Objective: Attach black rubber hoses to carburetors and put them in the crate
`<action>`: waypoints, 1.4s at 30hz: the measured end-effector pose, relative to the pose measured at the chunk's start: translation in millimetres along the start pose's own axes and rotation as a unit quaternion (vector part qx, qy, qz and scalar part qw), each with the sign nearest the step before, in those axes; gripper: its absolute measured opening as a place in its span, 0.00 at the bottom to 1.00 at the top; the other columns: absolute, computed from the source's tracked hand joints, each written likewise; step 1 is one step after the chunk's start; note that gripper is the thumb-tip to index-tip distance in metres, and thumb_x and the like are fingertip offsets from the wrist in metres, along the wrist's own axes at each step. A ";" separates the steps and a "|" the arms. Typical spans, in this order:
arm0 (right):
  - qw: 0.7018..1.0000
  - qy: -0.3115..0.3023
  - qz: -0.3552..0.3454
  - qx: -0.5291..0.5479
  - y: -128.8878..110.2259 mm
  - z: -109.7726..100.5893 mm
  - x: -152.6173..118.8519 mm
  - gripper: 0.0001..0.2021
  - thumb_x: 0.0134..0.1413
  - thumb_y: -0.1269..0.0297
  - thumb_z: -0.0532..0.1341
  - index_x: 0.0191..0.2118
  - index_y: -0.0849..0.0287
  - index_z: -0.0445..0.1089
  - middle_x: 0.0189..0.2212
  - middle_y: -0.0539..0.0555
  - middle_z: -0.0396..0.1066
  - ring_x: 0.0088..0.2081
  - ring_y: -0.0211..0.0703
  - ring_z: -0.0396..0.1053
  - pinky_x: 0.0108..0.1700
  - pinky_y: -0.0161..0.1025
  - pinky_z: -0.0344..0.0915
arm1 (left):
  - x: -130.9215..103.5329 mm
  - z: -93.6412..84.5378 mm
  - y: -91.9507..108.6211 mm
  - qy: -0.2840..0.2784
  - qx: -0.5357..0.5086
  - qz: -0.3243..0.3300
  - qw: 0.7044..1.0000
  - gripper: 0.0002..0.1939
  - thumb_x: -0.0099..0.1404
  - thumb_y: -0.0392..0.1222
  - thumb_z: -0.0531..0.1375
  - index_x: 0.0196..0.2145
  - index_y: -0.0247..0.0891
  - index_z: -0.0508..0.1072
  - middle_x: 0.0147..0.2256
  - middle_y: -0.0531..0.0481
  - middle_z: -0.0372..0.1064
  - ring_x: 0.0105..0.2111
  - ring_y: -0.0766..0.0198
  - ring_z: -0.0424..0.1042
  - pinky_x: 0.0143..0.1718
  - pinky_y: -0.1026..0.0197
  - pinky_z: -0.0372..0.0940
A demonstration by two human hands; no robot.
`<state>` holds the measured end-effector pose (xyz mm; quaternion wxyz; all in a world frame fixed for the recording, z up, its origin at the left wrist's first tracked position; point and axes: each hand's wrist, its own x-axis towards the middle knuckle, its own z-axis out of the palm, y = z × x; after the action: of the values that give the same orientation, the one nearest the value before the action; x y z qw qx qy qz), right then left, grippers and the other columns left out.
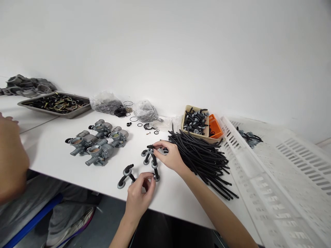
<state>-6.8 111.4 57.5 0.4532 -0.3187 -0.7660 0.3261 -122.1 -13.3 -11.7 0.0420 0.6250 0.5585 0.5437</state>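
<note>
My right hand (169, 155) pinches a black rubber fitting with a grey ring (150, 150) above the white table (103, 182). Lower and to the left, my left hand (141, 191) has thumb and forefinger closed at another ringed black fitting (157, 177). A similar fitting (127, 171) stands beside the left hand, partly hidden by it. More ringed pieces (146, 160) stand just left of the right hand's fingers. Right of my right hand lies a large pile of black tubes (199, 155).
Several metal carburetors (99, 153) sit to the left. Behind are a metal tray (73, 113), plastic bags (146, 111), a cream bin (184, 117) and an orange bin (218, 125). White crates (261, 179) are at right. Another person's arm (12, 158) reaches in at left.
</note>
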 end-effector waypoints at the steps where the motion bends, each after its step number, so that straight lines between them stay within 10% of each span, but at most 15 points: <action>1: 1.000 0.001 -0.001 0.001 -0.3 -0.1 -0.2 0.07 0.50 0.68 0.63 0.36 0.55 0.76 0.33 0.51 0.79 0.36 0.44 0.77 0.44 0.40 0.72 | -0.1 0.0 -0.1 0.000 0.000 0.000 1.000 0.02 0.67 0.35 0.58 0.36 0.40 0.69 0.22 0.58 0.67 0.18 0.71 0.67 0.23 0.70 0.64; 42: 0.999 -0.030 -0.014 0.013 3.6 -1.2 -1.7 0.11 0.56 0.71 0.61 0.43 0.53 0.77 0.39 0.52 0.80 0.41 0.44 0.77 0.49 0.40 0.71 | 1.6 -0.6 1.3 -0.004 0.004 0.005 1.000 0.04 0.67 0.34 0.58 0.37 0.41 0.68 0.22 0.59 0.66 0.18 0.72 0.67 0.23 0.72 0.63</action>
<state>-4.4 112.4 54.3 0.4390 -0.2920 -0.7793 0.3388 -122.0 -13.0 -9.6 0.0393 0.6298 0.5574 0.5396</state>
